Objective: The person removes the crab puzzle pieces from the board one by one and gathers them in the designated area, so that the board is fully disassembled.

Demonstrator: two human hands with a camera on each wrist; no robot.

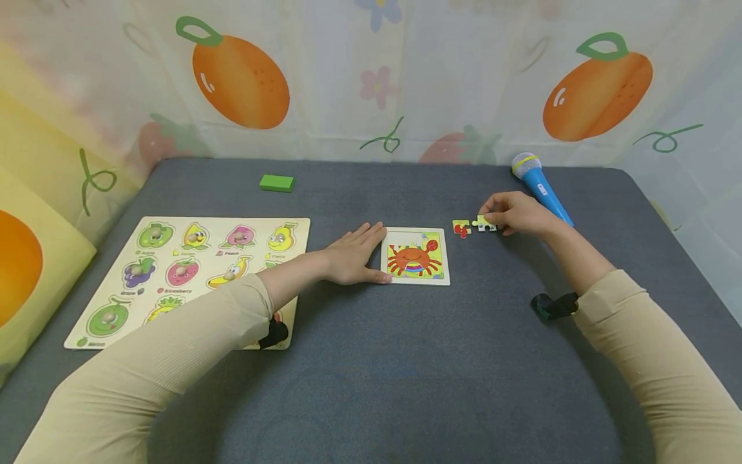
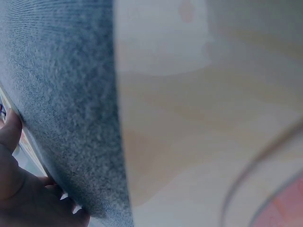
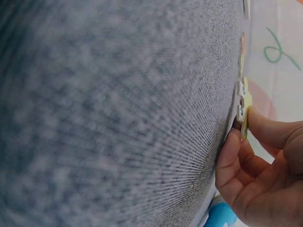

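Our right hand [image 1: 514,211] pinches a yellow-and-white jigsaw piece [image 1: 486,223] while our left hand [image 1: 355,256], fingers straight, touches a square white-framed crab puzzle [image 1: 415,259].

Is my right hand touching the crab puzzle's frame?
No, the right hand pinches a loose piece, while the left hand touches the frame.

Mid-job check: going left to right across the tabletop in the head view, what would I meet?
Fruit puzzle board → left hand → framed crab puzzle → red-and-yellow jigsaw piece → yellow-and-white jigsaw piece, pinched by the right hand → blue microphone.
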